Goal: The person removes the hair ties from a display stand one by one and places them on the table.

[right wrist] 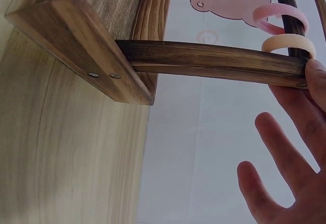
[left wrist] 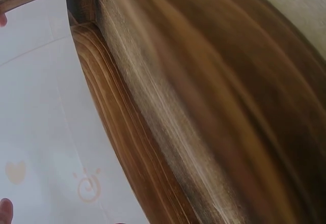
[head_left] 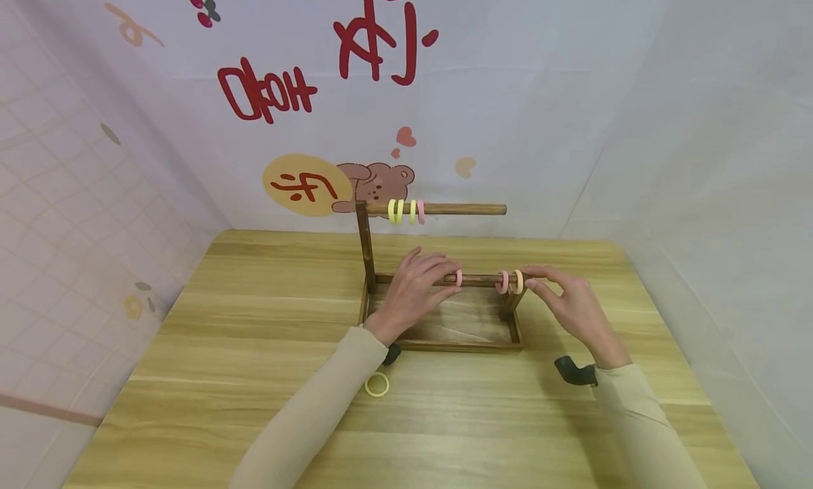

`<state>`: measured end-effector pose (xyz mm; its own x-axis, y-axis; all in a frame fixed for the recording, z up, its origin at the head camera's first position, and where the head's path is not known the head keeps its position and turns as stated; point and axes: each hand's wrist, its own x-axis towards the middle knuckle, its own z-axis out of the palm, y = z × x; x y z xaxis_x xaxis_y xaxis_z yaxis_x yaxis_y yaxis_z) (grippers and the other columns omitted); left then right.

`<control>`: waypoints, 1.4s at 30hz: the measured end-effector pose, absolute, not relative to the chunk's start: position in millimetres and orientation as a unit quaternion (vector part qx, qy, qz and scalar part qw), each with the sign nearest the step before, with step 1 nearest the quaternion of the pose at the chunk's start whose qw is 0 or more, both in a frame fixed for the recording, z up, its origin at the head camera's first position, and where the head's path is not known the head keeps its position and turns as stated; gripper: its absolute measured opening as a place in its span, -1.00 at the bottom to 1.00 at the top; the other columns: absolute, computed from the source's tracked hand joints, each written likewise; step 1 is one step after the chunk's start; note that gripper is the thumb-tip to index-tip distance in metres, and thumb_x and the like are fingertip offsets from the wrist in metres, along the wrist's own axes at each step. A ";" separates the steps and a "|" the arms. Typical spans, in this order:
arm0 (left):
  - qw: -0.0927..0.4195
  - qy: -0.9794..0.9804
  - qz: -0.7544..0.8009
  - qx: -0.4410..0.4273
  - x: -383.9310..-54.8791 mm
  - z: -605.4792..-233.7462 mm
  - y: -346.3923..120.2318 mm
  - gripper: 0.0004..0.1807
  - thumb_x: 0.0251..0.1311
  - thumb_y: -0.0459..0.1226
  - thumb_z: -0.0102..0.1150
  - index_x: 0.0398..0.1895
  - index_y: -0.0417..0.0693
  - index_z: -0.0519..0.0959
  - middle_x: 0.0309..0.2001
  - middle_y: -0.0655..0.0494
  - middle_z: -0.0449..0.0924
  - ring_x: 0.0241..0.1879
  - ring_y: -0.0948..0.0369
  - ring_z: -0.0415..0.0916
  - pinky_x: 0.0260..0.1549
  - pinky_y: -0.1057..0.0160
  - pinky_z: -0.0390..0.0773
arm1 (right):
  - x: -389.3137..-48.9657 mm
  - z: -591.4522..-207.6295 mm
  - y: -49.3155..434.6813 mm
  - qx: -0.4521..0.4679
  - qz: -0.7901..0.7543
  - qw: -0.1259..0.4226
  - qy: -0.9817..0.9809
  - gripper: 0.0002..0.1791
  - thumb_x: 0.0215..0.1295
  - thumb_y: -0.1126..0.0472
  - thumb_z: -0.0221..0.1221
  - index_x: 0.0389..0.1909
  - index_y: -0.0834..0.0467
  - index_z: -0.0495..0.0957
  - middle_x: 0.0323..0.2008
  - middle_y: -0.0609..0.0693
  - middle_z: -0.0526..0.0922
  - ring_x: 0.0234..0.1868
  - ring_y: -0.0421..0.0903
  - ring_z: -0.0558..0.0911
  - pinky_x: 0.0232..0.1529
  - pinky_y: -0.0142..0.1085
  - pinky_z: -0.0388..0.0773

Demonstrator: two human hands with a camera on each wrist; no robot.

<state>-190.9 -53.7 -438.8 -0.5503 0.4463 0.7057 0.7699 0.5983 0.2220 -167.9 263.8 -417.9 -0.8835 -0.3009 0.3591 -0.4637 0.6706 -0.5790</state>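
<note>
A dark wooden two-bar rack (head_left: 457, 345) stands on the table. Around its lower bar, my left hand (head_left: 413, 286) pinches a pink hair tie (head_left: 459, 277) between thumb and fingers. My right hand (head_left: 574, 309) grips the right end of that bar with thumb and index finger, where it meets the short post (right wrist: 219, 60); its other fingers are spread. Just inside this grip hang a peach hair tie (head_left: 519, 282) and another pink hair tie (head_left: 503, 283). The left wrist view shows mostly the rack's base (left wrist: 137, 147), with only fingertips (left wrist: 5, 211) of the hand at the edge.
On the upper bar (head_left: 470, 209) hang several yellow hair ties (head_left: 399, 212) and one pink tie (head_left: 420, 212). One loose yellow hair tie (head_left: 377, 384) lies on the table (head_left: 444, 425) in front of the rack. A white printed backdrop (head_left: 508, 108) stands behind.
</note>
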 end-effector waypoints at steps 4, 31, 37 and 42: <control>0.306 -0.840 -0.264 -0.361 -190.5 -439.3 -55.8 -0.56 0.11 -0.12 0.56 0.05 -0.03 0.74 0.04 0.09 0.75 0.17 0.10 0.61 0.48 -0.07 0.24 | -168.1 -419.0 264.5 0.213 0.348 0.120 -0.905 -0.71 0.53 0.18 0.22 0.17 0.12 0.68 0.09 0.14 0.74 0.14 0.26 0.67 0.16 0.29 0.49; 0.309 -0.840 -0.280 -0.347 -187.1 -442.4 -74.0 -0.53 0.03 -0.21 0.62 0.06 -0.03 0.74 0.04 0.11 0.74 0.15 0.12 0.63 0.47 -0.08 0.26 | -168.7 -418.2 263.7 0.214 0.344 0.122 -0.906 -0.71 0.52 0.18 0.22 0.16 0.14 0.68 0.09 0.14 0.74 0.14 0.26 0.67 0.15 0.26 0.51; 0.311 -0.837 -0.283 -0.349 -184.9 -439.5 -76.5 -0.53 0.02 -0.24 0.63 0.06 -0.05 0.74 0.04 0.10 0.74 0.13 0.12 0.64 0.45 -0.09 0.29 | -168.4 -418.1 263.3 0.214 0.342 0.126 -0.906 -0.71 0.53 0.19 0.22 0.16 0.15 0.68 0.09 0.16 0.74 0.13 0.27 0.67 0.15 0.28 0.51; 0.312 -0.834 -0.289 -0.352 -183.3 -438.5 -78.5 -0.57 0.03 -0.25 0.62 0.02 -0.05 0.75 0.01 0.09 0.74 0.08 0.13 0.66 0.42 -0.08 0.35 | -167.9 -417.6 263.1 0.211 0.344 0.123 -0.907 -0.71 0.53 0.18 0.22 0.16 0.15 0.68 0.10 0.16 0.73 0.15 0.27 0.66 0.16 0.29 0.50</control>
<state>-183.3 -78.5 -438.5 -0.5578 0.4062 0.7238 0.7666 0.5863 0.2618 -167.9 263.1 -417.6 -0.8809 -0.2972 0.3685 -0.4668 0.6749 -0.5715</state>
